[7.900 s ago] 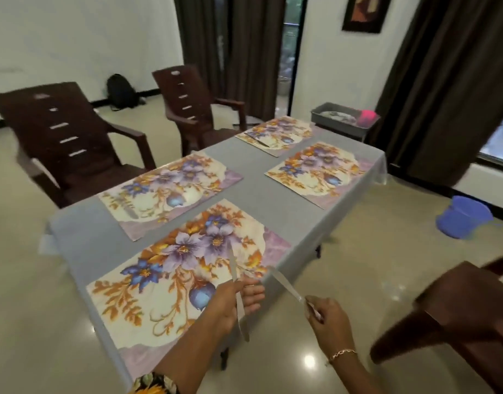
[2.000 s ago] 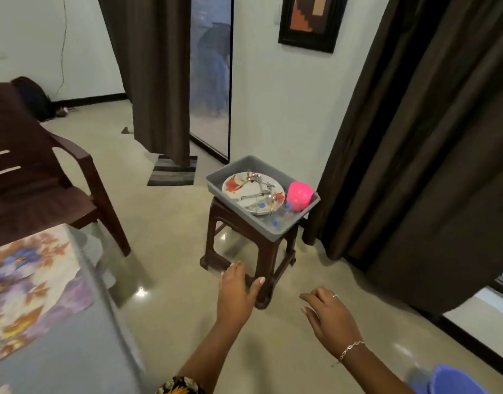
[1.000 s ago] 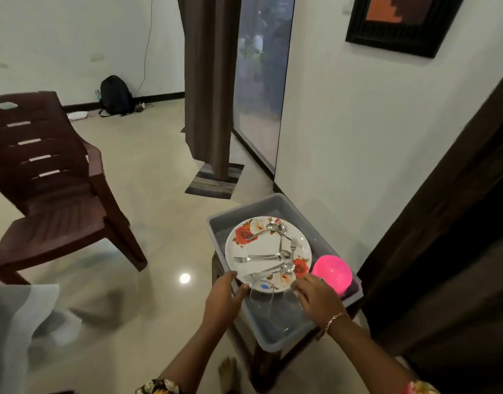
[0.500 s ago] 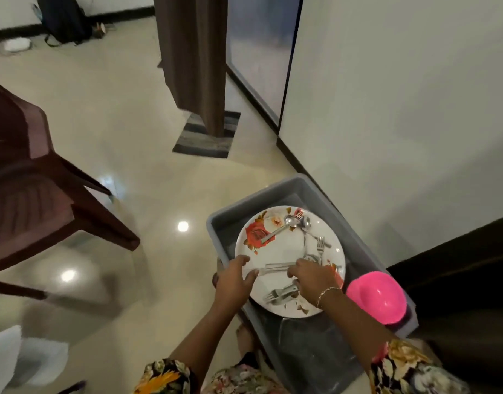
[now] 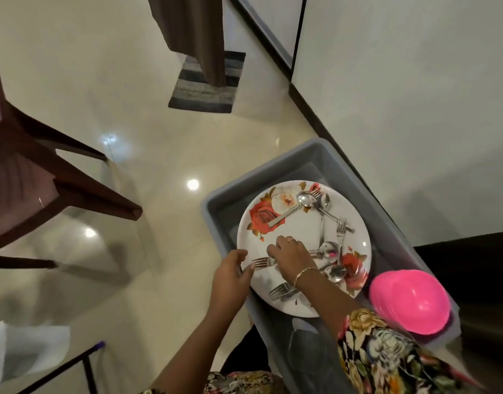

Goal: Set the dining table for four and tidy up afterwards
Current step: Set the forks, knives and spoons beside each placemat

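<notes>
Above a glossy cream tile floor, a grey plastic tub holds a white flower-printed plate. The left hand grips the plate's near rim. The right hand pinches a thin steel fork lying on the plate. The fork looks light, stiff and slick, so it is best taken by the handle.

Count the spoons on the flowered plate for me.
4 spoons: two at the plate's far edge, two beside the right hand, which may hide more.
</notes>
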`<state>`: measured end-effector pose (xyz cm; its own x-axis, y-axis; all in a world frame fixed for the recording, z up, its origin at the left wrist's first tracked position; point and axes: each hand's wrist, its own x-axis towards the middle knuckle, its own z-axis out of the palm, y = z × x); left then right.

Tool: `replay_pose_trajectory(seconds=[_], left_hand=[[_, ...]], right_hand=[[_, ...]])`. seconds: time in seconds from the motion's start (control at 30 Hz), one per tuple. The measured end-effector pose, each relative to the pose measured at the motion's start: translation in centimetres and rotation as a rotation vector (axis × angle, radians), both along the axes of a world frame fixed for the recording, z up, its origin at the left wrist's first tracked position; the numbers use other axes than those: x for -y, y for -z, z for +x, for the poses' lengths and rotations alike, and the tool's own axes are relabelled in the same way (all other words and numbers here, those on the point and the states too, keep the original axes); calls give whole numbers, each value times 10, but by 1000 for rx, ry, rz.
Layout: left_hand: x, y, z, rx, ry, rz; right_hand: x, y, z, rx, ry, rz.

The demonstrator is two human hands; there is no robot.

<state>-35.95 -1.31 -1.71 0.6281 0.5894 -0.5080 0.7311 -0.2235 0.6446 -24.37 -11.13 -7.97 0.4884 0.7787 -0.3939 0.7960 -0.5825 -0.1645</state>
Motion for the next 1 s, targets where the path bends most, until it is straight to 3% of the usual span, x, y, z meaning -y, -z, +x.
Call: replay_pose_trajectory(seconds=[0.27, 0.33, 0.43, 0.5, 0.6, 0.8, 1.0], left_hand=[[9, 3, -3, 1, -57, 5], [11, 4, -5, 10, -71, 11], [17, 3, -6, 36, -107, 20], [22, 1, -4, 57, -136, 16], [28, 1, -1, 68, -159, 1], [34, 5, 1, 33, -136, -5], [35, 8, 4, -1, -125, -2]], right_hand=[[-4, 7, 0, -55, -33, -90], [-8, -1, 3, -159, 59, -31], [-11, -21, 12, -461, 230, 128], [-8, -32, 17, -541, 249, 181], [4, -38, 25, -534, 216, 145], [41, -15, 22, -337, -2, -148], [51, -3, 6, -264, -43, -165]])
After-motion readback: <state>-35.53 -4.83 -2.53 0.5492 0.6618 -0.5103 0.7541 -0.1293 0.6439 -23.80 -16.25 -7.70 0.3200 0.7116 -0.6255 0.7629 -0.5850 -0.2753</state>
